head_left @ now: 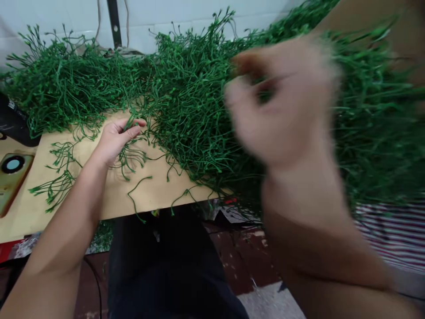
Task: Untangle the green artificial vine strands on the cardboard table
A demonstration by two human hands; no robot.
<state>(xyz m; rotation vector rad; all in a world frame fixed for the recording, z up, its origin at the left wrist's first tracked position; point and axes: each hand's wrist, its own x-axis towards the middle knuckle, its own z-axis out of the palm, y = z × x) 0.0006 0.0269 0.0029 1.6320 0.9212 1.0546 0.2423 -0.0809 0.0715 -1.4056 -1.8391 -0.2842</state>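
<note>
My left hand (121,135) is closed, thumb against fingers, on a few thin green plastic plant stems (131,155) that hang below it over the tan board. My right hand (279,97) is raised over the large heap of green artificial stems (195,97); it is blurred by motion. Its fingers curl into a pinch, and whatever is between them cannot be made out. Loose stem sprigs (61,186) lie left of my left forearm, and a single stem (136,199) lies near the board's front edge.
The tan board (116,201) ends just above my lap. A black object (15,119) and a yellowish device with a round dial (15,166) are at the left. Behind stand a white tiled wall (142,26) and a dark metal upright (114,24). Striped fabric (395,235) shows at right.
</note>
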